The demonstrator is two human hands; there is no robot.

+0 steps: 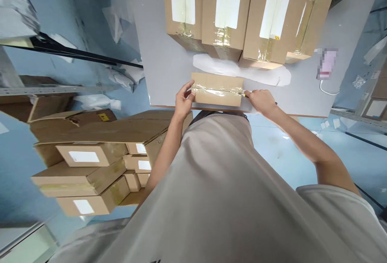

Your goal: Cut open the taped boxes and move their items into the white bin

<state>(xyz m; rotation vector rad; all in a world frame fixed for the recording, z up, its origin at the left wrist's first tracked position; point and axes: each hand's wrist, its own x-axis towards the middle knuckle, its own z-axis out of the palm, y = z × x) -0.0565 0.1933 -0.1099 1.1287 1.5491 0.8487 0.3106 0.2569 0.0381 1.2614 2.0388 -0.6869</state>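
A small cardboard box (217, 88), sealed along its top with clear tape, lies at the near edge of a grey table (160, 61). My left hand (184, 101) grips the box's left end, thumb on top by the tape seam. My right hand (262, 101) is closed at the box's right end around a thin tool with a yellow tip (244, 93). The tip touches the tape seam. The rest of the tool is hidden in my hand.
Several larger taped cartons (226, 9) with white labels stand in a row at the back of the table. A white strip of backing paper (242, 69) lies between them and the small box. Left of me, an open carton (90, 166) holds several small labelled boxes. A white cable (328, 92) lies at the table's right.
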